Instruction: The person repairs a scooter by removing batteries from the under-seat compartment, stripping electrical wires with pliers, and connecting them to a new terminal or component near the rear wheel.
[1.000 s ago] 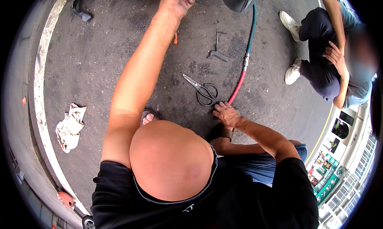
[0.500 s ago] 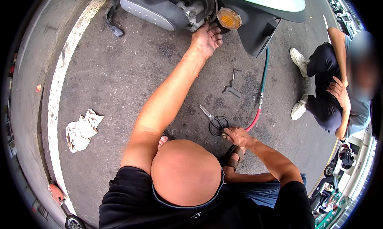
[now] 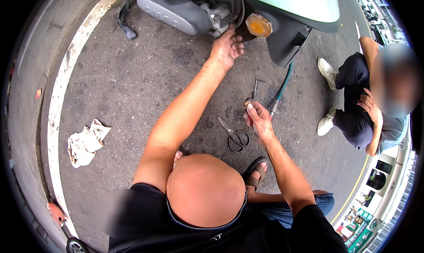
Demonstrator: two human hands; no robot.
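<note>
1. One scooter (image 3: 289, 5) in grey and pale green stands at the top; the upper edge cuts off most of it.
2. One other person (image 3: 353, 72) crouches at the right, in dark trousers and white shoes; the head is blurred, and one hand lies over the lap.
3. One hose (image 3: 284, 82), blue-green with a metal coupling, runs from below the scooter's dark flap, which hides its far part, to a red section mostly covered by the right hand.
4. One pale cloth (image 3: 87, 142) lies crumpled on the ground at the left, well apart from both hands.
5. The left hand (image 3: 227, 49) reaches up to the scooter's underside with fingers half bent; the forefinger's tip meets dark parts there, so I cannot tell if it holds anything.
6. The right hand (image 3: 260, 121) is closed around the red end of the hose, above the ground.
7. One pair of scissors (image 3: 232, 132) lies just below this hand, blades slightly apart.
8. One orange lamp (image 3: 259, 26) is on the scooter, near the left fingers.
9. One thin tool (image 3: 255, 89) lies beyond the right hand, its lower part hard to make out.
10. One small brass-coloured tip (image 3: 247, 104) shows at the right thumb; its shape is unclear.
</note>
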